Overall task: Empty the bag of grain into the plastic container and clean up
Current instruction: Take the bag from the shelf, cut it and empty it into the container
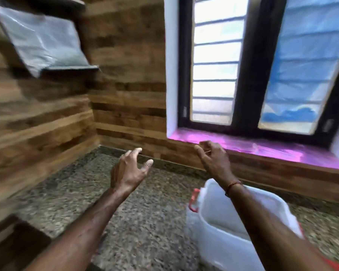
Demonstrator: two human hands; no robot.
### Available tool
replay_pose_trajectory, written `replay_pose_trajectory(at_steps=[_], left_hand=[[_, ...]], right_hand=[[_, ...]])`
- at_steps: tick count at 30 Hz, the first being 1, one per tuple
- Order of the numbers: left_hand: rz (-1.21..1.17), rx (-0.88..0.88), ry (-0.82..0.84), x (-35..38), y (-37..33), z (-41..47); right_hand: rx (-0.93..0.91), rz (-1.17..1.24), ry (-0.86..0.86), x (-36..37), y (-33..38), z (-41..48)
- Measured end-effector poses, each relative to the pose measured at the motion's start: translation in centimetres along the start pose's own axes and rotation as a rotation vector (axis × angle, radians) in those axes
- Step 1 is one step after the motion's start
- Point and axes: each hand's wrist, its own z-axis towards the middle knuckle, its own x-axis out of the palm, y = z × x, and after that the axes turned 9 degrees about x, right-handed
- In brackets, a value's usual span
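Head view. Both hands are raised, empty, over a speckled grey-green stone floor (70, 192) in a corner lined with horizontal brown wood planks (125, 79).

Left hand (128, 171): fingers spread and curled apart, palm turned to the right, holding nothing. Right hand (213, 159): fingers likewise apart and loosely curled, holding nothing; a thin red-brown thread band (233, 185) circles its wrist.

Translucent white plastic container with a red clip handle (213, 222): it stands on the floor at near right, mouth upward, directly beneath the right forearm, which crosses in front of its rim. Whether it holds grain cannot be told; the frame is blurred.

Crinkled silver-grey plastic bag (41, 42): it lies at far upper left, seemingly resting on a dark narrow wall shelf (70, 68), though blur leaves the contact uncertain. It looks flat and slack, its long axis slanting from upper left down to lower right, the lower edge hanging near the shelf lip.

Governing relation: the bag lies up and to the left of both hands, well apart from them, and the left hand is the nearer. The container lies the opposite way, below and to the right. A reach for the bag would therefore probably run upward and leftward, led by the left hand.

Background: a dark-framed barred window (243, 65) above a pink-lit sill (262, 147), far right.
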Motion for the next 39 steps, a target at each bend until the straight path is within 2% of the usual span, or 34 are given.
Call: replay_pose_trajectory(at_steps=[4,11,17,25,29,36,39], left_hand=[[0.042,-0.042,-0.071,-7.0,8.0,4.4],[0.112,-0.082,-0.237,-16.6,16.3,13.6],[0.248,-0.072,-0.352,-24.6,22.9,22.2],[0.338,0.008,-0.449,-32.3,30.7,35.6],[0.438,0.055,-0.487,-35.4,34.1,42.2],[0.741,0.031,-0.485,-39.9,38.2,51.6],[0.718,0.047,-0.461,-41.1,39.1,53.6]], right_hand=[[-0.087,0.0,0.073,7.5,9.2,3.1],[-0.261,0.037,0.114,16.0,23.2,11.0],[-0.442,0.104,0.156,22.9,35.7,18.4],[-0.525,0.102,0.204,31.2,50.3,29.0],[-0.583,0.091,0.197,35.0,56.3,33.7],[-0.706,0.011,0.15,41.4,65.4,41.3],[-0.733,-0.059,0.152,43.0,67.4,43.6]])
